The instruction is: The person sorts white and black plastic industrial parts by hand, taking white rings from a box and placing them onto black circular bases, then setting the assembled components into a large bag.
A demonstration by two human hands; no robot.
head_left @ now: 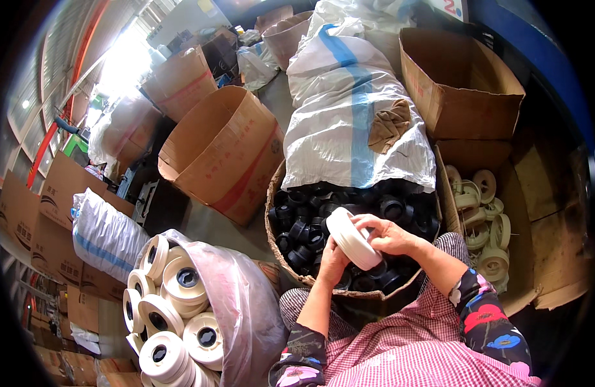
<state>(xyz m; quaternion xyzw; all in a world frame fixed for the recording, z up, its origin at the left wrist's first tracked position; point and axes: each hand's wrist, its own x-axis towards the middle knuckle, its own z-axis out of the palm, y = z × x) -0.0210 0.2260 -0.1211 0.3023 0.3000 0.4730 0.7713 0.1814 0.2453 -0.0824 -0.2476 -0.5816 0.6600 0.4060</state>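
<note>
Nearest: pink checked apron (400,361); at its left, a translucent bag (246,309) of cream-white reels (179,298) with dark hubs.

Next out, both hands are clamped on one white ring-shaped part (351,237), held above the near side of a carton (368,295) of black fittings (302,230). Left hand (333,263) grips its lower left side; right hand (389,237) has its fingers curled on the upper right side.

Orientation: tilted, seen nearly edge-on; long axis runs from upper left to lower right, upper end pointing away from the wearer. Facing of the central opening: cannot tell.

Appearance: plain white, rounded outline, smooth broad band on the left, fine parallel ridges along the right.

Beyond: white sack (320,129) with a blue stripe, brown cloth (389,126) on top. Farther left and right, open brown cartons (239,171).
</note>
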